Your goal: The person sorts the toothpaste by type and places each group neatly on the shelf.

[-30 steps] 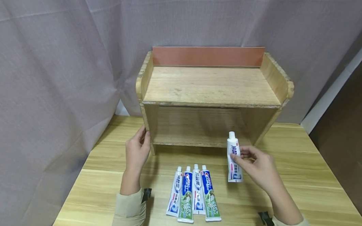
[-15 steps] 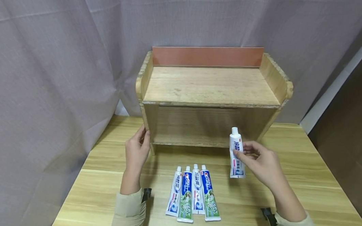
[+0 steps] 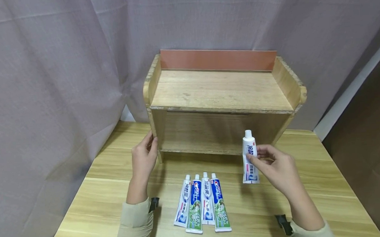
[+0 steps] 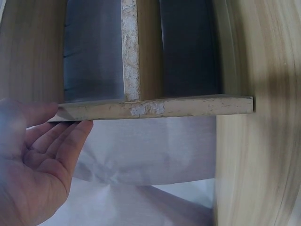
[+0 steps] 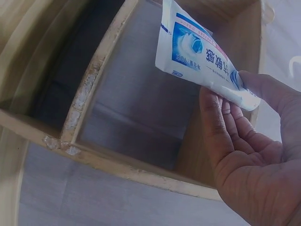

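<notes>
My right hand [image 3: 280, 169] pinches a white toothpaste tube [image 3: 249, 144] between thumb and fingers, cap up, in front of the shelf's lower right opening. In the right wrist view the tube's flat crimped end [image 5: 164, 40] points away from the palm. At the left, my left hand [image 3: 143, 155] grips the side panel of a small wooden shelf [image 3: 220, 90]. The left wrist view shows its thumb on one face of that panel [image 4: 188, 107] and the fingers on the other. Both levels of the shelf are bare.
Several toothpaste tubes lie fanned side by side on the wooden table [image 3: 94, 205], white ones [image 3: 207, 200] alternating with blue-green ones [image 3: 221, 206]. A reddish-brown strip [image 3: 219, 60] backs the shelf top. Grey cloth [image 3: 61, 68] hangs behind, and a brown surface [image 3: 368, 141] borders the right.
My right hand has moved the held tube slightly up and to the right, toward the shelf. The shelf's right end has shifted very slightly left. The left hand stays on the side panel.
</notes>
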Tool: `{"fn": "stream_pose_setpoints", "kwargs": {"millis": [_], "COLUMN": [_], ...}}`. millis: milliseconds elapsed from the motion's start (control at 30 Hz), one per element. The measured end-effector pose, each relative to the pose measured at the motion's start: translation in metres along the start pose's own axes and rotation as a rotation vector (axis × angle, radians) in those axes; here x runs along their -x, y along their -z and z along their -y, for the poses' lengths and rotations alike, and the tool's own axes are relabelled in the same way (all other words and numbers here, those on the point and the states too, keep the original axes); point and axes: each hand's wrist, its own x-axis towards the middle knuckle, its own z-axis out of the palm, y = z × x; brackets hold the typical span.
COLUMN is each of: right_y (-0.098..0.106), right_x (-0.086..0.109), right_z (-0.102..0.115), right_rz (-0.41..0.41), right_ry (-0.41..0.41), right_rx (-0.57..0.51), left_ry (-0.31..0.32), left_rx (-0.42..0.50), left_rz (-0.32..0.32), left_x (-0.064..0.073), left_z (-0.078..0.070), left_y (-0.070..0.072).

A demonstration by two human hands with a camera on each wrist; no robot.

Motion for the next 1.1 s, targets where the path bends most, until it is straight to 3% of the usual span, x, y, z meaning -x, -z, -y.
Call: {"fn": "stream_pose_setpoints", "kwargs": {"millis": [1100], "right_y": [0.017], "right_x": [-0.019], "right_z": [0.017], "right_rz": [-0.061], "right_ry": [0.068], "right_rx": [0.035], "left_ry": [0.025], "left_rx": [-0.011], "left_rz": [0.001], "left_x": [0.0], "left_z": [0.0], "left_y": [0.0]}}
